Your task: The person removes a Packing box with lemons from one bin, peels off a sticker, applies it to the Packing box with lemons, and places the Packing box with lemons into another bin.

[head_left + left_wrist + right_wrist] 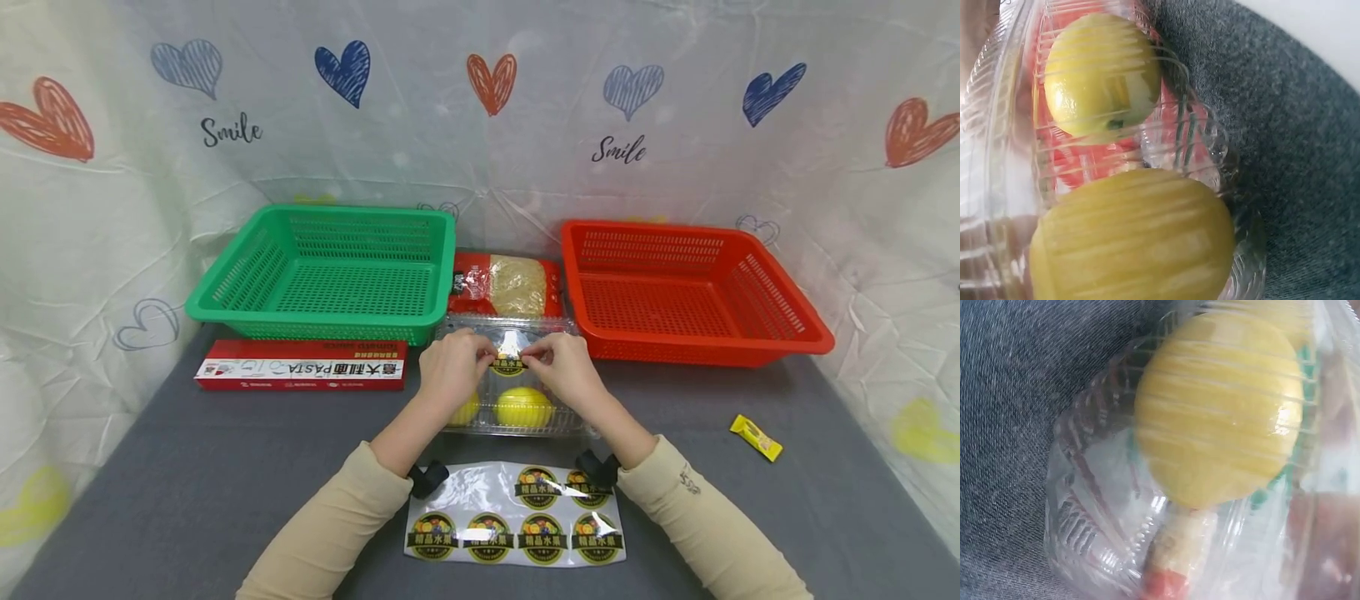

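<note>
Over the lid of a clear plastic box, both hands pinch a round black-and-gold sticker. My left hand has its thumb and fingertip at the sticker's left edge, and my right hand pinches the right edge. Inside the box sit yellow lemons; two lemons show through the ribbed wall in the left wrist view. One lemon fills much of the right wrist view. Below the box lies a white sticker sheet bearing several round fruit stickers.
A green basket stands at back left, a red basket at back right. Between them lies a red packet with a clear window. A red pasta box is on the left, and a small yellow wrapped snack on the right.
</note>
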### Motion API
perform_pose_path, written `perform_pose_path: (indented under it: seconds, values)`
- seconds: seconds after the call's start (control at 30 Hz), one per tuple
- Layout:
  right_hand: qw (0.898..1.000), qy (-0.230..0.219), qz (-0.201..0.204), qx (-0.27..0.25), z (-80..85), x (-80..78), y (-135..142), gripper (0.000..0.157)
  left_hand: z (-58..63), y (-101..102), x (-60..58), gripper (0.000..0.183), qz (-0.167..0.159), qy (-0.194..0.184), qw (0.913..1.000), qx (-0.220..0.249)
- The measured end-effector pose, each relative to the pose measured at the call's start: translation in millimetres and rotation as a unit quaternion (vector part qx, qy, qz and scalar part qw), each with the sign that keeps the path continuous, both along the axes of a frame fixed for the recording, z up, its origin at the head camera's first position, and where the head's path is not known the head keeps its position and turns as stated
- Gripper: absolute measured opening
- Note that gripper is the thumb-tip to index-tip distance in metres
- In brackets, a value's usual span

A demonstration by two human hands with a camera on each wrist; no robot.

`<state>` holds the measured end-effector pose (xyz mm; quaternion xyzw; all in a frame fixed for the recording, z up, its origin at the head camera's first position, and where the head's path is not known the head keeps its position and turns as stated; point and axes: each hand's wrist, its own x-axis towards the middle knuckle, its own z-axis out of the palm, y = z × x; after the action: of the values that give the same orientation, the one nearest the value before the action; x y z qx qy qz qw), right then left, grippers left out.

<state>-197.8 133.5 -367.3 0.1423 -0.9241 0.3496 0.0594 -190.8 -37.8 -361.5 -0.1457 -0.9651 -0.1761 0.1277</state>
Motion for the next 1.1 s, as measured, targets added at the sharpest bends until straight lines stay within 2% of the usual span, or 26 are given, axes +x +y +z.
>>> perform_pose_path:
  seconds: [0.13,0.23,0.33,0.43,0.6,0.77,0.9,1.1]
  values:
    - [0.999,0.024,-0.011,0.023,-3.6,-3.1,-2,0.010,-0.6,1,-2.4,0.007,0.002,0.000,1.0000,-0.005]
    - [0.998,0.029,-0.006,0.049,-3.8,-2.7,-3,0.012,1.0,1,-2.6,0.010,-0.001,-0.014,0.9998,-0.012]
    - [0.997,0.027,0.021,0.067,-1.3,-2.1,-2,0.016,3.9,-1,-2.3,0.016,-0.010,-0.038,0.9991,-0.018]
    - [0.996,0.004,0.054,0.066,2.6,-2.0,2,0.024,6.0,-3,-2.1,0.024,-0.025,-0.060,0.9976,-0.023]
    - [0.994,-0.020,0.089,0.062,6.7,-0.1,7,0.038,5.6,-6,1.0,0.036,-0.043,-0.072,0.9957,-0.039]
    - [0.994,-0.019,0.098,0.041,4.4,3.9,11,0.042,1.7,-7,7.0,0.042,-0.052,-0.056,0.9963,-0.038]
    - [0.995,0.003,0.096,0.010,1.0,8.6,13,0.036,-1.8,-8,11.1,0.043,-0.058,-0.025,0.9977,-0.025]
    - [0.992,0.050,0.088,-0.077,0.7,13.3,15,0.019,-4.8,-11,15.3,0.032,-0.075,0.009,0.9957,0.053]
